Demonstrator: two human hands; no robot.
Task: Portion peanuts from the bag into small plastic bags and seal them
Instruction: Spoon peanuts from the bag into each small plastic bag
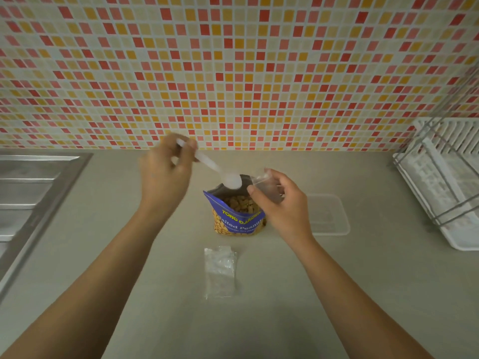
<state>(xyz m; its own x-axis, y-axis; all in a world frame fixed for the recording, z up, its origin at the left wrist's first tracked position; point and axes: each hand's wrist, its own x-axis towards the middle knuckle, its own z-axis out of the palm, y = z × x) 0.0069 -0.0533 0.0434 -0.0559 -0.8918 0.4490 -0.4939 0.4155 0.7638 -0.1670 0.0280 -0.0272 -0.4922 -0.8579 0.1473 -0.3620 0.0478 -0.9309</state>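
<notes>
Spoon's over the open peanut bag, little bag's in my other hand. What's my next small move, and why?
Probably dip the white plastic spoon in your left hand into the open blue peanut bag and scoop. Its bowl looks empty above the peanuts, and your right hand holds the small clear plastic bag ready beside the opening.

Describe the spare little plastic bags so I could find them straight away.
Start at the grey countertop under the mosaic wall, where an open blue peanut bag stands mid-counter. Just nearer the person lie the spare plastic bags. Unlike the clear bag that the right hand holds, they lie flat and untouched.
</notes>
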